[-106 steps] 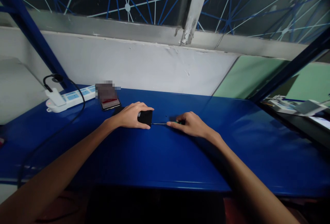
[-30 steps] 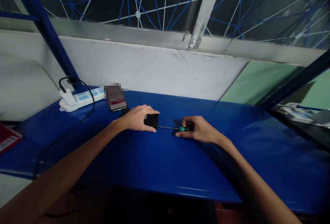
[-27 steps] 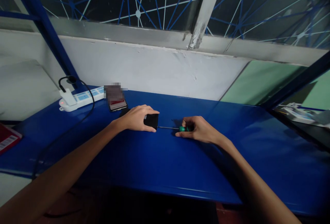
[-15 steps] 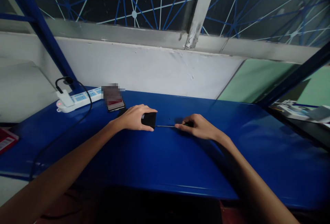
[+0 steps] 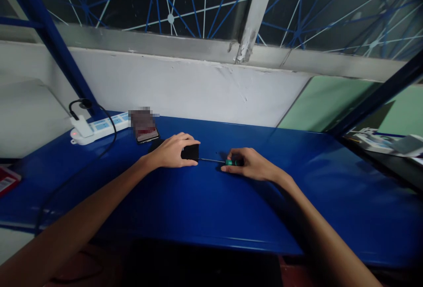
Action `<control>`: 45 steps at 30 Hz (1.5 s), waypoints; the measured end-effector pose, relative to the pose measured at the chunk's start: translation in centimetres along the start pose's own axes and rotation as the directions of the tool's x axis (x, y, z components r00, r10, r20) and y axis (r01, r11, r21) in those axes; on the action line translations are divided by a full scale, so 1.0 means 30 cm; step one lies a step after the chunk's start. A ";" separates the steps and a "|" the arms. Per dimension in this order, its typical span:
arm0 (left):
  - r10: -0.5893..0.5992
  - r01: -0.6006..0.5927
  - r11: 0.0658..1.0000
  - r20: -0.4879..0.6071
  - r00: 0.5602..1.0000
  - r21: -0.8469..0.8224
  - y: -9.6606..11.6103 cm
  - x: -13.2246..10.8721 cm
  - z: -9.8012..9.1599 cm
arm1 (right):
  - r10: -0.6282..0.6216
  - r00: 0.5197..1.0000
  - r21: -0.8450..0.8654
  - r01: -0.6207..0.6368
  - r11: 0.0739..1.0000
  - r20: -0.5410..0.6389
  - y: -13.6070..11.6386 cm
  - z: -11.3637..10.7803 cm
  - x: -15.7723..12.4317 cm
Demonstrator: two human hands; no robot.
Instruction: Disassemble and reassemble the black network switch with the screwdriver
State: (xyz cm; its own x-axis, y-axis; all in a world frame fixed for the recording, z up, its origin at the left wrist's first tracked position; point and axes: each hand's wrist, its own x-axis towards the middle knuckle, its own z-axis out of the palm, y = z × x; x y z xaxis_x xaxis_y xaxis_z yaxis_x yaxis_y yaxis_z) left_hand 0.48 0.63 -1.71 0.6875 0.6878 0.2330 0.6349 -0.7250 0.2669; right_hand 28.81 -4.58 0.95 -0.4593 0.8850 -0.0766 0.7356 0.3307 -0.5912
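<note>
Left hand (image 5: 175, 150) grips a black box-shaped object (image 5: 191, 153) on the blue bench (image 5: 198, 216). Right hand (image 5: 251, 164) holds a green-handled screwdriver (image 5: 229, 162) by its handle; shaft points at the object's right end, tip contact too small to confirm. Behind the left hand: smartphone (image 5: 147, 137), partly pixelated, beside a white power strip (image 5: 102, 127) with a charger (image 5: 82, 127) plugged in, black cable (image 5: 115, 132) attached.

Right of 1 power strip (image 5: 103, 125): 1 phone (image 5: 147, 138), 2 hands (image 5: 172, 150) (image 5: 253, 163), 1 screwdriver (image 5: 228, 162) and seemingly 1 black box (image 5: 191, 153).
</note>
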 end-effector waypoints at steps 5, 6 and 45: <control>0.113 -0.113 0.990 -0.012 0.994 -0.083 0.023 -0.001 -0.009 | 0.017 1.000 -0.040 -0.017 0.999 0.002 0.001 -0.008 -0.001; 0.129 -0.128 0.985 0.001 0.992 -0.112 0.027 0.000 -0.013 | 0.023 1.000 -0.047 -0.022 0.999 0.004 0.004 -0.009 -0.001; 0.166 -0.145 0.962 0.073 0.983 -0.230 0.044 0.008 -0.031 | -0.033 0.998 0.010 0.034 0.999 -0.051 0.003 0.008 0.004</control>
State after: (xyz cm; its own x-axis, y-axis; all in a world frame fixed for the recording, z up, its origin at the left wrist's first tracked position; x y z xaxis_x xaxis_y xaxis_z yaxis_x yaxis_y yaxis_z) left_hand 1.15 -0.13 -0.43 0.8074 0.5533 0.2048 0.4299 -0.7895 0.4380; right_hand 28.69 -4.54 0.69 -0.4575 0.8891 -0.0158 0.7149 0.3572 -0.6011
